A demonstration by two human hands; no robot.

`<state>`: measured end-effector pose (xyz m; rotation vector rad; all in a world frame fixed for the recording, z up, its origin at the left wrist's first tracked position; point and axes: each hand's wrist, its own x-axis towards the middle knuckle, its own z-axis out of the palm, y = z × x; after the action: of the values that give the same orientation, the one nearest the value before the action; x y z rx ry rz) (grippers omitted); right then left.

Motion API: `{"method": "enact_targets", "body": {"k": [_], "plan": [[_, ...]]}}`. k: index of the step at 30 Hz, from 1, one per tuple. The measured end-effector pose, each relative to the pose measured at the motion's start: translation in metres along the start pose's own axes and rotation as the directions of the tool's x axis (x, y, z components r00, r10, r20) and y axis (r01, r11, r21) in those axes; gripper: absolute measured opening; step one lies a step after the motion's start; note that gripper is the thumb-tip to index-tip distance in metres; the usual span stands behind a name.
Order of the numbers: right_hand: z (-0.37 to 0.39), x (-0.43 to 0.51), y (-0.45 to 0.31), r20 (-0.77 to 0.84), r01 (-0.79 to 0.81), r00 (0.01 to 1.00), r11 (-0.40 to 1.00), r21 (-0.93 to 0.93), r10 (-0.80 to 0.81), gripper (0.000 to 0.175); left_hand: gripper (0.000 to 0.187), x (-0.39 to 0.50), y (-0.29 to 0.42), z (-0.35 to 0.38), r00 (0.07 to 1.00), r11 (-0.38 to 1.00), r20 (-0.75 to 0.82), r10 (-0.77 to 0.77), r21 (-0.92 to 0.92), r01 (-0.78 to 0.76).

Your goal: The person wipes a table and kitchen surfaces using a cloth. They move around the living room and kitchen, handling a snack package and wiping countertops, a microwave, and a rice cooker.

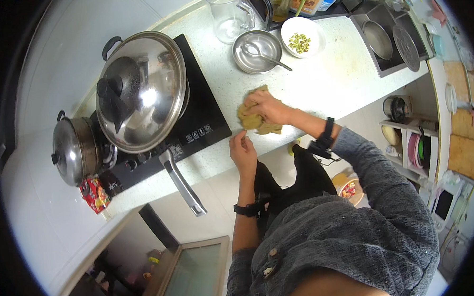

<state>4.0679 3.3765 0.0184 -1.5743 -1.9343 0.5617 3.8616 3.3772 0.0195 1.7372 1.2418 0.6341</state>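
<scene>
My right hand (269, 109) presses a crumpled olive-brown cloth (253, 117) onto the pale speckled countertop (205, 159). Close to the cloth's lower left, at the counter's front edge, is my left hand (243, 149), fingers curled and thumb near the index finger; I see nothing held in it. Behind the cloth stands a steel bowl (253, 66) with a metal spoon (271, 59) resting in it. Beside it is a white bowl (291, 32) holding chopped green pieces (299, 43).
Left, a black cooktop (203, 109) carries a lidded wok (159, 92), its handle (185, 188) jutting past the front edge, and a lidded pot (88, 146). A glass jug (227, 17) and bottles (282, 3) stand at the back. A sink (384, 68) holding pans lies right.
</scene>
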Motion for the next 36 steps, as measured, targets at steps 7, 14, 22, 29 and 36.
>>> {"method": "enact_targets", "body": {"k": [7, 14, 22, 29, 36], "plan": [[-0.059, -0.012, -0.003, -0.102, 0.064, 0.993, 0.994, 0.083, -0.055, 0.044, 0.018, -0.030, 0.010, 0.017, 0.971, 0.986, -0.181, -0.160, -0.066, 0.150], [0.016, 0.028, -0.058, -0.133, -0.185, 0.978, 0.964, -0.188, 0.162, 0.042, 0.016, -0.027, -0.002, -0.015, 0.935, 0.941, -0.209, -0.285, -0.247, 0.232], [0.044, -0.010, -0.038, -0.186, -0.222, 0.968, 0.923, -0.315, 0.169, 0.043, 0.016, 0.003, -0.005, -0.018, 0.956, 0.945, -0.129, -0.263, -0.236, 0.228], [-0.021, -0.101, 0.005, -0.214, -0.281, 0.951, 0.912, -0.298, 0.224, 0.042, 0.018, -0.005, 0.028, 0.040, 0.976, 0.964, 0.010, -0.219, -0.155, 0.218], [-0.137, -0.219, 0.124, -0.244, -0.216, 0.965, 0.829, -0.517, 0.099, 0.048, 0.018, -0.007, 0.085, 0.140, 0.976, 0.978, 0.157, -0.154, -0.117, 0.173]]}}
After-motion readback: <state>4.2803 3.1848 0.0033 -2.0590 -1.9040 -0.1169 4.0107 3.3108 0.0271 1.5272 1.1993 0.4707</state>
